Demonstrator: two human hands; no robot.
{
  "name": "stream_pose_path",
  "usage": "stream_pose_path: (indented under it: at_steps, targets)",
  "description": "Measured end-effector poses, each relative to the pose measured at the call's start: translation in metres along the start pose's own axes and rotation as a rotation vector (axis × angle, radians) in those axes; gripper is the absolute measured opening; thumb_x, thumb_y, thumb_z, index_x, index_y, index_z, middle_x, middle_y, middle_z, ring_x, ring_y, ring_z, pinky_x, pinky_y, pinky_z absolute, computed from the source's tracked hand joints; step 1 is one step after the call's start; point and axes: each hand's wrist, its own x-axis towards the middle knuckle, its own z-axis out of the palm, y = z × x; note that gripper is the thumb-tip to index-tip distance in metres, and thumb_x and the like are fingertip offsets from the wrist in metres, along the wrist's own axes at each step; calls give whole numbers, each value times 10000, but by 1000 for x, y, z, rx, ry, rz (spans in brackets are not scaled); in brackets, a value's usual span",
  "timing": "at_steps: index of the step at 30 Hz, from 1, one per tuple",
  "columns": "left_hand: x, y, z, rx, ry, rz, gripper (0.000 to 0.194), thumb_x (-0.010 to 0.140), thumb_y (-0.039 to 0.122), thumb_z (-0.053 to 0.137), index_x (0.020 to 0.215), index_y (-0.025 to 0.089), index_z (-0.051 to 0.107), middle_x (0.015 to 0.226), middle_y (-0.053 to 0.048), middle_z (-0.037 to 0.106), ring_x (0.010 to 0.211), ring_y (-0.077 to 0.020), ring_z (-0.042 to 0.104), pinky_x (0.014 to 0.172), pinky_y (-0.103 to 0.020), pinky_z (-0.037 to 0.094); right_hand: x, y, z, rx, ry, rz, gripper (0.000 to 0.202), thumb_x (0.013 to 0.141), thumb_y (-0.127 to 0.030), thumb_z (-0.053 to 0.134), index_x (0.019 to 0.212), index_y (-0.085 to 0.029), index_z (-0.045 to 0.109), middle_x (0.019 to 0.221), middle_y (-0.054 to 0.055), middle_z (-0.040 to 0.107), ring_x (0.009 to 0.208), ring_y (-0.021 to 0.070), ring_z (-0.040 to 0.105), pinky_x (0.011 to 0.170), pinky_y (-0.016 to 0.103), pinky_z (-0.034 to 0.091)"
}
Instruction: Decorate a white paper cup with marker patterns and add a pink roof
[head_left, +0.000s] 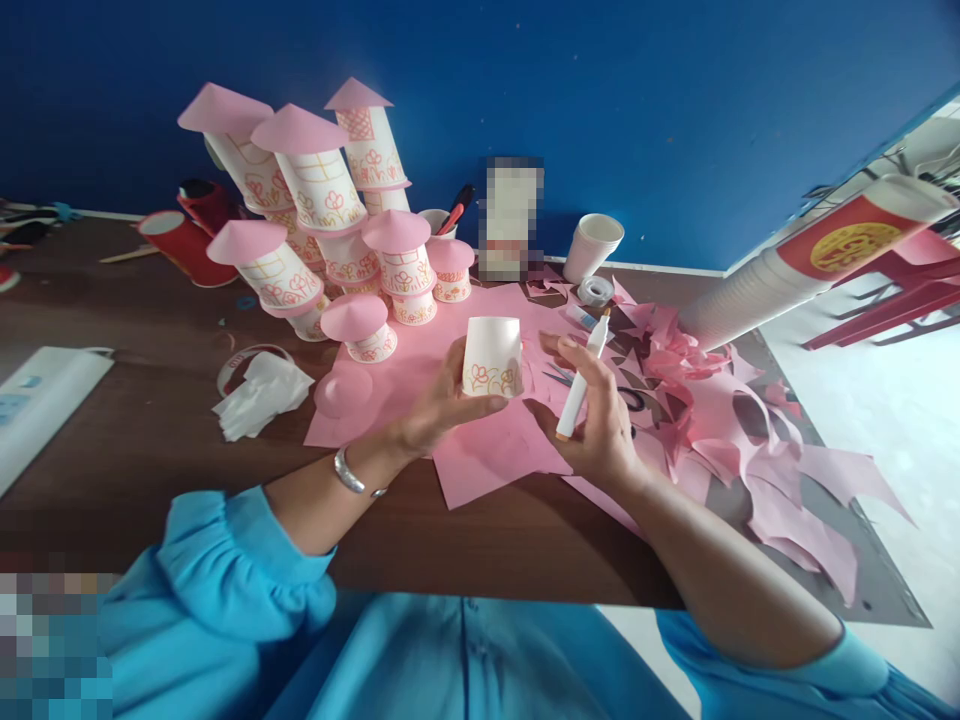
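Head view, the only one supplied; positions are taken from the white paper cup [492, 350] held over the middle of the work area. The cup carries red and orange line-drawn flowers along its lower edge and appears to stand narrow end up. The left hand [441, 405] is clamped on it—fingers round its left side, thumb along its lower edge. A silver bracelet [347, 472] is on the left wrist.

Right of the cup, the right hand [606, 415] grips a white marker [574, 405] between thumb and fingers. The marker's orange upper tip points up and away, apart from the cup.

Below the cup lies a pink paper sheet [465, 462] on a dark brown table [420, 545]. Left of and beyond the cup stand decorated cup towers [322, 192] with pink cone roofs; nearer on that side lies crumpled white tissue [262, 395]. Beyond the cup and to its right are a tape roll [595, 290] and a white cup stack [592, 247]. Farther right are pink paper scraps [776, 470]. Scissors [631, 400] lie right of the cup—partly hidden by the right hand, so whether their blades are parted cannot be told.
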Motion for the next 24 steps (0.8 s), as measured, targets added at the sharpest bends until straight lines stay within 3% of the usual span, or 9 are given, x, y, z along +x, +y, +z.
stream_pose_path:
  at_steps: [3,8,14,16,20,24]
  targets:
    - [1,3,0,-181,-99,-45,494,827,328,885,1279,258,696,1194,-62,789,1185,-292,746,1116,-485,550,1,-1,-1,40,-25,9,837,988,-277,783,1671,-275,300,1612,197,590,1511,367,592,1169,611,606]
    - [0,8,-5,-339,-248,-187,515,821,362,846,1301,213,733,1307,-142,791,1310,-402,725,1203,-594,498,5,-2,-2,128,-58,30,863,965,-354,832,1648,-280,309,1655,215,537,1581,368,510,1222,620,550]
    - [-1,8,-9,-371,-350,-232,564,815,408,850,1328,199,741,1359,-174,767,1324,-437,708,1180,-621,505,5,-5,-3,80,-28,-10,820,964,-269,780,1642,-286,319,1587,187,609,1479,360,621,1174,604,582]
    - [-1,7,-8,-341,-322,-210,571,821,417,852,1340,216,725,1353,-162,764,1334,-426,697,1163,-602,516,5,-6,-4,32,3,-30,799,968,-259,744,1646,-289,322,1570,175,625,1453,364,640,1157,615,587]
    - [1,3,-4,-170,-158,-59,573,845,402,859,1373,275,676,1382,-105,725,1379,-359,638,1124,-502,537,7,-5,-5,-63,15,-68,819,954,-245,729,1667,-267,325,1551,182,635,1425,390,646,1107,637,598]
    - [2,1,-3,78,-88,-21,738,744,332,973,1397,283,635,1400,-92,683,1303,-326,639,1061,-454,555,5,-4,-4,-149,-28,-68,860,949,-265,737,1691,-244,303,1536,195,642,1374,418,659,1083,675,588]
